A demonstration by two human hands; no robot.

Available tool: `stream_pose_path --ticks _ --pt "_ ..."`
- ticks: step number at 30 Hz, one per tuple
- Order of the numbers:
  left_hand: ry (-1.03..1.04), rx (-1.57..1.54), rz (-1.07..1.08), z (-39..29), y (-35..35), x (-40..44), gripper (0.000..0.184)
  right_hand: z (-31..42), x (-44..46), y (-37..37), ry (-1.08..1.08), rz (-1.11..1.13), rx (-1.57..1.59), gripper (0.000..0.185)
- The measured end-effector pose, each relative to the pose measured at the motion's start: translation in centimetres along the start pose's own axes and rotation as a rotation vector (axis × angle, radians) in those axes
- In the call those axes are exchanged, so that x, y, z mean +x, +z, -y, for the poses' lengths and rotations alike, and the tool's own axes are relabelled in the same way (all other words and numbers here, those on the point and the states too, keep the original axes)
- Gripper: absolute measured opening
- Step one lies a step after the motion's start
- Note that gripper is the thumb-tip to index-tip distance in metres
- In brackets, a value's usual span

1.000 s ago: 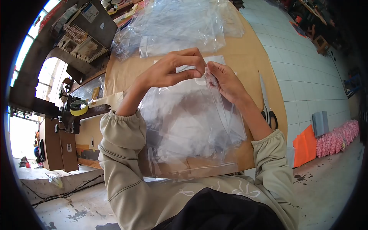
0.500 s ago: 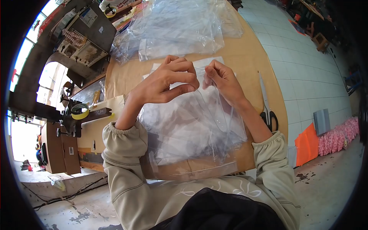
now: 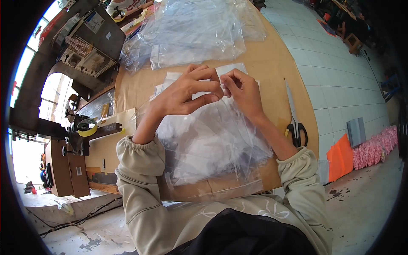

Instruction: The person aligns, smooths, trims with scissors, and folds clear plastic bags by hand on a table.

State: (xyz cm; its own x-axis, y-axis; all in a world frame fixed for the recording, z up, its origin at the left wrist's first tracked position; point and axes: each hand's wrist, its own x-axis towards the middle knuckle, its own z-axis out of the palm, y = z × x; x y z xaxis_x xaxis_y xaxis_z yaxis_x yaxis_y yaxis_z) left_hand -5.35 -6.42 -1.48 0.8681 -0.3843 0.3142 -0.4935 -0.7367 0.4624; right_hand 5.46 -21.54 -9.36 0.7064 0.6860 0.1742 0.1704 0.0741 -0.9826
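"Where's the clear plastic (image 3: 208, 144)?"
"Layered at the frame's centre."
"And the left hand (image 3: 187, 92)?"
"Over its upper part, fingers curled; I can't tell whether they pinch any plastic."
"The right hand (image 3: 245, 94)?"
"Just beside the left, fingertips bunched, grip equally unclear."
"Scissors (image 3: 293, 114)?"
"Right of centre, on the brown-covered table (image 3: 272, 63)."

Shows as a brown-topped table (image 3: 274, 59), rounded along its right side. Carries a broad, crumpled heap of clear plastic sheets (image 3: 197, 32) at the far end, and nearer, a pile of clear and whitish plastic (image 3: 204, 146), perhaps bags, hard to tell through the glare. Also bears black-handled scissors (image 3: 293, 111) near the right edge, lying with blades pointed away.
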Motion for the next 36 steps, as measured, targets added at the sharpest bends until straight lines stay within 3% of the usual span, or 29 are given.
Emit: stream_pose_path --ticks 3,5,8,9,12,13,16,18,21,24,26,30,33,36 --pt "-0.031 0.047 0.026 0.5 0.2 0.6 0.01 0.5 -0.2 -0.1 0.295 0.203 0.61 0.02" --pt "-0.074 0.052 0.073 1.3 0.4 1.1 0.015 -0.2 -0.4 0.1 0.245 0.165 0.495 0.019" --pt "-0.166 -0.248 -0.024 2.3 1.2 2.0 0.027 -1.7 0.1 -0.2 0.238 0.099 0.39 0.018" --pt "-0.152 -0.174 -0.02 3.6 1.3 1.9 0.038 -2.0 0.3 -0.4 0.246 0.076 0.365 0.017" --pt "-0.047 -0.107 -0.026 5.8 1.4 1.7 0.042 -2.3 0.5 -0.6 0.185 0.056 0.249 0.017" --pt "-0.262 -0.319 0.045 6.1 1.2 1.6 0.043 -2.5 0.6 -0.6 0.158 0.052 0.179 0.018" --pt "-0.336 -0.473 0.294 6.5 -0.1 2.6 0.041 -2.5 0.6 -0.8 0.115 0.038 0.035 0.02" --pt "-0.339 -0.455 0.276 6.8 -0.2 3.1 0.035 -1.3 0.2 -0.7 0.132 0.022 0.029 0.022" --pt "-0.404 -0.428 0.263 7.5 -0.2 3.7 0.033 -1.6 0.1 -0.7 0.081 0.044 0.235 0.027" --pt "-0.457 -0.324 0.206 8.5 0.0 3.9 0.032 0.6 -0.1 -1.6 0.331 0.032 0.635 0.031" --pt "-0.408 -0.219 0.18 9.1 -0.2 3.9 0.033 1.2 -0.1 -1.7 0.26 0.038 0.482 0.031" --pt "-0.425 -0.625 0.161 9.7 -0.3 3.4 0.028 -0.5 0.4 -2.0 0.154 0.152 0.204 0.03" --pt "-0.473 -0.681 0.144 10.0 -0.4 3.1 0.028 -0.3 0.0 -2.0 0.314 0.232 0.333 0.026" --pt "-0.452 -0.676 0.127 10.0 -0.7 2.8 0.026 -1.2 0.4 -2.4 0.132 0.202 0.115 0.024"
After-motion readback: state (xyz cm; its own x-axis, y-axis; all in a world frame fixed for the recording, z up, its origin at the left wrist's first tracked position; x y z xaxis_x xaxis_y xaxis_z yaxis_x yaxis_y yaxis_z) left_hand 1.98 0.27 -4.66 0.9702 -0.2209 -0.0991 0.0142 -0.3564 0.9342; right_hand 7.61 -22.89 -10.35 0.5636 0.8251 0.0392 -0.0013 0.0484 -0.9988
